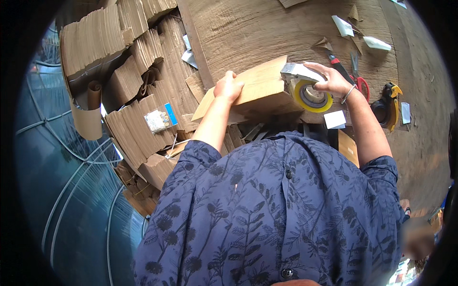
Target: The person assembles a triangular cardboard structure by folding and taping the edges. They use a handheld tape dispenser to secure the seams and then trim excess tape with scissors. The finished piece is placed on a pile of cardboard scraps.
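Left grip (228, 89) holds a cardboard box (261, 85), right grip (335, 81) a tape dispenser (299, 91)

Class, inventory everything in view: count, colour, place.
Cardboard box: one, brown, centre
Tape dispenser: one, silver-yellow, centre
Second dispenser: one, yellow-black, right
Scissors: one pair, red-handled, upper right
Slim tool: one, black-red, left of scissors
Paper pieces: several, white, around table
Cardboard stacks: several, brown, left
Packet: one, clear-blue, on cardboard
Rolled sheet: one, brown, far left
Sheeting: count unclear, blue, left edge
Wooden table: one, brown, top
Shirt: one, patterned blue, bottom
Left hand: one, bare, on box
Right hand: one, bare, holding tape dispenser
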A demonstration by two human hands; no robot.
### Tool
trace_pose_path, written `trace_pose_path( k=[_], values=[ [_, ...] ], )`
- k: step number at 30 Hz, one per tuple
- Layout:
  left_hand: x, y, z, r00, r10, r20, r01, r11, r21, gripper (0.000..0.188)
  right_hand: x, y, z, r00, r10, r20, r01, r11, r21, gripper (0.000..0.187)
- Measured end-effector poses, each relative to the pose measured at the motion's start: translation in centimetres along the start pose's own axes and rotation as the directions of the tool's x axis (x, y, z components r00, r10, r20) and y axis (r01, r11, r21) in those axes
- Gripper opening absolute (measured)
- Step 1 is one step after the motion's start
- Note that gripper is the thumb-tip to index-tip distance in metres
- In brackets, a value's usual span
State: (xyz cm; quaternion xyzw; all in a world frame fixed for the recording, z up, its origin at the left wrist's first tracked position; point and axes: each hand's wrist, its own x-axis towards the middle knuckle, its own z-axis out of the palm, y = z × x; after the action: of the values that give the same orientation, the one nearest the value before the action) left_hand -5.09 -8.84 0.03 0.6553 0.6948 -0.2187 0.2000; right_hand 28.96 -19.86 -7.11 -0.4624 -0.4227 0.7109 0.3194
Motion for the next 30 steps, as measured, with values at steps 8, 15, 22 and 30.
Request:
trace_pose_path(
  k=[8,15,22,30],
  values=[
    [-3.5,-0.5,-0.1,0.783,0.541,0.308,-0.587,0.806,0.076,0.094,0.5,1.4,-0.1,0.997,-0.075,0.012,0.075,0.997,0.028,0.079],
    [-4.4,3.5,-1.2,0.670,0.735,0.101,-0.742,0.668,0.064,0.101,0.6,1.8,0.6,0.998,-0.060,-0.033,0.062,0.997,0.041,0.076],
    [-2.2,6.2,2.3,0.544,0.836,-0.074,-0.838,0.545,-0.013,0.069,-1.9,3.7,2.3,0.991,0.045,-0.126,-0.025,0.987,0.156,0.072],
    [-3.3,7.1,1.3,0.622,0.783,-0.009,-0.783,0.622,-0.022,0.060,-10.5,3.9,8.0,0.945,0.131,-0.301,-0.048,0.962,0.268,0.072]
  ],
)
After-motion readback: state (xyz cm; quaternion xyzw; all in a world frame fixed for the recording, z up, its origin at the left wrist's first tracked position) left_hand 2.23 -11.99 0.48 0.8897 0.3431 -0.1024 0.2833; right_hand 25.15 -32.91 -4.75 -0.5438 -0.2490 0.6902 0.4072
